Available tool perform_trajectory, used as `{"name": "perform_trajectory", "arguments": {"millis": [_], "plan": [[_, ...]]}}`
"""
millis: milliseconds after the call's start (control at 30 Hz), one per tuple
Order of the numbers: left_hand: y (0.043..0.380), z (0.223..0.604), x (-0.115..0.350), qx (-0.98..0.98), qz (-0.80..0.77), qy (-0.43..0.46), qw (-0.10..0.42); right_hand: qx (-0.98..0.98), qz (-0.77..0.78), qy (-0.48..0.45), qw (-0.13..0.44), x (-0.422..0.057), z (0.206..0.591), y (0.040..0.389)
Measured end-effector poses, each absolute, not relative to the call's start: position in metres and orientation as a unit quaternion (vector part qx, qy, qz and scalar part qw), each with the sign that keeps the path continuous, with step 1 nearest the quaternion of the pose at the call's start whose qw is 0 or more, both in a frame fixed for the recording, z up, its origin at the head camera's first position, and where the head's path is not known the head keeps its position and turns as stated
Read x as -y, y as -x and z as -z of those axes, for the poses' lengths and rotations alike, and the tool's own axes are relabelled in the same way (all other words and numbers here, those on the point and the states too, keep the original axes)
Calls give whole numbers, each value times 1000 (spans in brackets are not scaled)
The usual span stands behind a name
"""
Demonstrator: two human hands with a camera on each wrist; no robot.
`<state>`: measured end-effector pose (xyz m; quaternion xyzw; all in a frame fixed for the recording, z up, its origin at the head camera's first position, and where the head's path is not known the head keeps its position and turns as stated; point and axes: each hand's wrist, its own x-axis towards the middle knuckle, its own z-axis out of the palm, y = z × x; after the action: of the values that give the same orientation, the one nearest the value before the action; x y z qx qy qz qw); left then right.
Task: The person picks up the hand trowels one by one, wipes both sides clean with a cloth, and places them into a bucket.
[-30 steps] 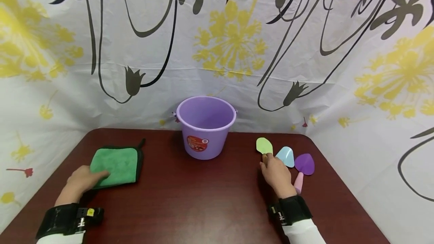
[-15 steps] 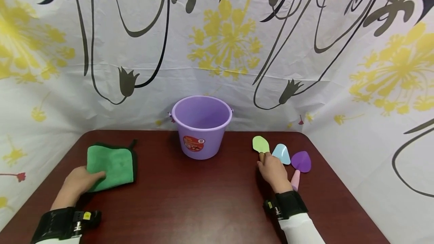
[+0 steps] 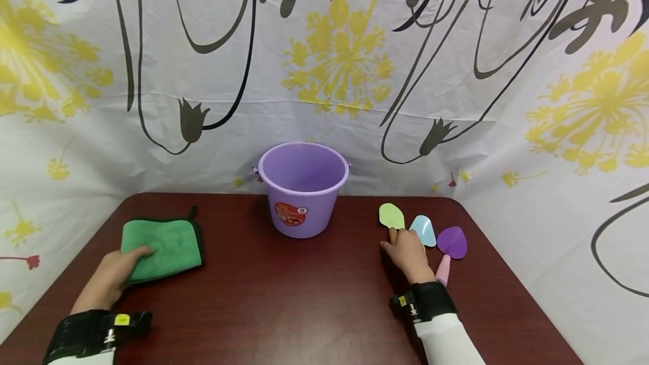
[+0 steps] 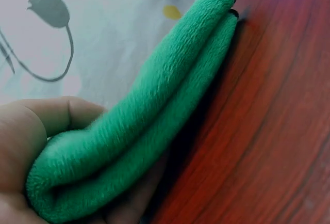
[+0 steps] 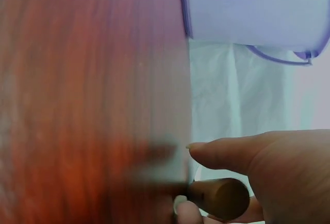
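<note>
My left hand [image 3: 114, 272] grips the near left part of a folded green cleaning cloth [image 3: 167, 246], thumb on top. In the left wrist view, the doubled cloth [image 4: 154, 100] curves into the palm, with fingers beneath. A toy shovel with a light green blade [image 3: 392, 216] lies at the table's back right. My right hand [image 3: 409, 253] is at its brown handle [image 3: 392, 235]. The right wrist view shows the thumb apart from the handle [image 5: 221, 198], with fingertips on its other side. A light blue shovel [image 3: 423, 231] is partly hidden behind this hand.
A purple bucket [image 3: 304, 213] stands at the back middle of the dark red table [image 3: 284, 308]. Right of my right hand lies a purple toy shovel [image 3: 452, 243] with a pink handle. A patterned white curtain [image 3: 228, 168] hangs close behind the table.
My left hand has taken a fuller grip on the cloth, and the cloth has shifted slightly left. The right thumb has spread away from the green shovel's handle. The shovels lie in place.
</note>
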<state>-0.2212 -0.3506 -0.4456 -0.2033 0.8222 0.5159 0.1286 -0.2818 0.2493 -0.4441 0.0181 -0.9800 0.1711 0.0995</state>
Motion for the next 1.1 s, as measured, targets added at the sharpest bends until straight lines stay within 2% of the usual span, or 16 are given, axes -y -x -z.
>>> {"name": "perform_trajectory", "arguments": {"millis": [467,867,1100], "plan": [[222,448,364,-773,-584,181,170,970,-209,3,127,-252,450,287],[220,450,366,-754,-614,163,167,952,-289,-7,100,-254,452,288],[219,449,365,-769,-591,169,175,925,-367,21,96,-255,451,289]]}}
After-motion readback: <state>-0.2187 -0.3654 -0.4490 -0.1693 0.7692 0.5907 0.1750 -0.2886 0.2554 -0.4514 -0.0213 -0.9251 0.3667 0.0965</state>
